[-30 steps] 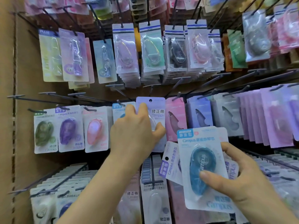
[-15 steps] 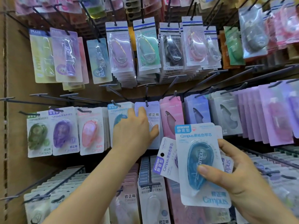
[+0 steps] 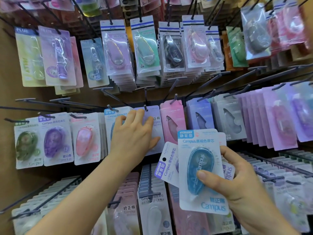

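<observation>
Spotter: Since 1 second ago the lavender pack [image 3: 155, 119] has slid back onto its peg [image 3: 145, 107], and the left hand [image 3: 133, 136] has flattened against it.

Clerk: Is that hand gripping anything?

Spotter: No. Its fingers lie nearly straight, pressed on the card's face, and the thumb sticks out toward 3 o'clock. Nothing is pinched.

Clerk: Where does that pack hang?

Spotter: In the middle row, just toward 12 o'clock from the centre of the view. A pink pack [image 3: 172, 122] hangs just beside it at 3 o'clock.

Clerk: And the other hand?

Spotter: The right hand [image 3: 240, 184], at 4 o'clock in the view, holds a blue Campus pack [image 3: 201, 167] upright. The thumb is curled across the blister and the fingers are wrapped behind the card. More packs are fanned behind it, and 1 purple-labelled pack [image 3: 167, 165] pokes out at 9 o'clock. The blue pack sits near the lavender one, at its 5 o'clock.
</observation>
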`<state>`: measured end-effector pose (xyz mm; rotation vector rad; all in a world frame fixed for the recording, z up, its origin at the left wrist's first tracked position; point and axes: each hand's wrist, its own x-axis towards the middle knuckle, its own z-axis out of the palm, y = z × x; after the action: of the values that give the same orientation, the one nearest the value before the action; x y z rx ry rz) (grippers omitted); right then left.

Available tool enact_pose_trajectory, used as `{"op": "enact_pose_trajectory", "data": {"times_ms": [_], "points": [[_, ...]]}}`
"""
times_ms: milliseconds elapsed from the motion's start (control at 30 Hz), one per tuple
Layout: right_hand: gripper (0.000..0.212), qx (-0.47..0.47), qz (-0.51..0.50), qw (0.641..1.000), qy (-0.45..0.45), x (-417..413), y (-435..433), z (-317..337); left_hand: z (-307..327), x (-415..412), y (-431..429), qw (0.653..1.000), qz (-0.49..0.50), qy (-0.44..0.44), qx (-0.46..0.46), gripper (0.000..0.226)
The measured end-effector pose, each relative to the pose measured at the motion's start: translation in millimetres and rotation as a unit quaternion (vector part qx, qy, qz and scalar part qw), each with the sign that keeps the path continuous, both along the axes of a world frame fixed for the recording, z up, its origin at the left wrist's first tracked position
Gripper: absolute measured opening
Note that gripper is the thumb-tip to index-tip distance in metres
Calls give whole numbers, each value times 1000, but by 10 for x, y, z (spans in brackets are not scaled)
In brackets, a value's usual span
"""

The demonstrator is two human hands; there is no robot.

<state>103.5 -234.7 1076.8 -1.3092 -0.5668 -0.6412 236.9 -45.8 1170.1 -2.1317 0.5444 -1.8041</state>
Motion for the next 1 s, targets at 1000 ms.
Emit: {"op": "enact_pose_trajectory", "data": {"times_ms": [1000], "points": [[36,52,-28,997,-57,-72,211,-73,-748,-1058,-184,597,-594,399,-363,35]]}}
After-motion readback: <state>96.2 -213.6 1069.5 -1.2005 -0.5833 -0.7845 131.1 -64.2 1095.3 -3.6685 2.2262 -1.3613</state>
